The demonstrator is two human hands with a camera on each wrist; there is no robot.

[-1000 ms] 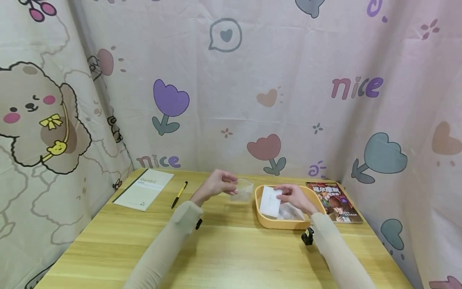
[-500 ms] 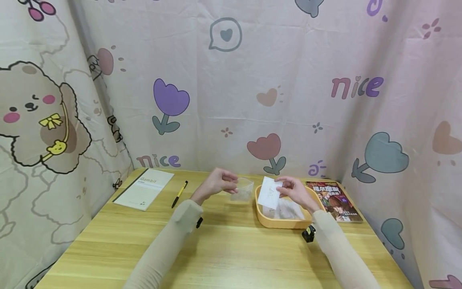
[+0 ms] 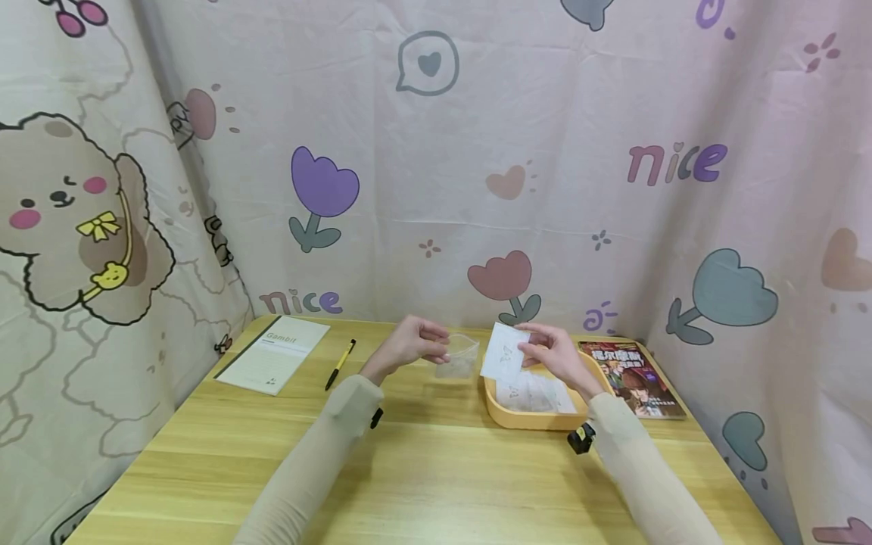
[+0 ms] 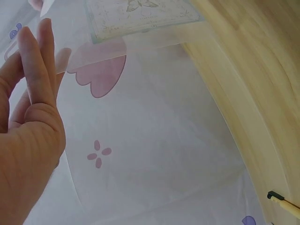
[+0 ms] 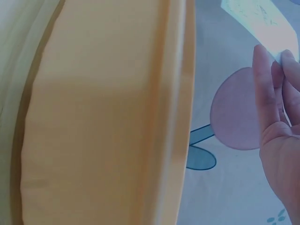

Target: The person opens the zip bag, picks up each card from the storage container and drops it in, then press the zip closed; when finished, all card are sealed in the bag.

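Note:
My left hand (image 3: 411, 348) pinches the top edge of a small clear plastic bag (image 3: 458, 363), which hangs above the table left of the basket. In the left wrist view a faint butterfly-like print shows on the clear bag (image 4: 145, 14). Between thumb and fingers, my right hand (image 3: 555, 354) holds a white card (image 3: 506, 353) with a small line drawing, tilted over the basket's left rim. The right wrist view shows the card (image 5: 262, 21) at the fingertips. Inside the yellow basket (image 3: 538, 418) lie whitish, partly see-through packets (image 3: 534, 392), some bearing similar drawings.
To the left lie a white notebook (image 3: 272, 356) labelled Gambit and a yellow and black pen (image 3: 341, 363). A comic-style book (image 3: 636, 382) lies right of the basket, partly behind it. A printed curtain (image 3: 409, 166) hangs behind the wooden table (image 3: 436, 477).
My right hand has lifted the white card up out of the basket and slightly left, towards the bag. The left hand stays nearly still with the plastic bag.

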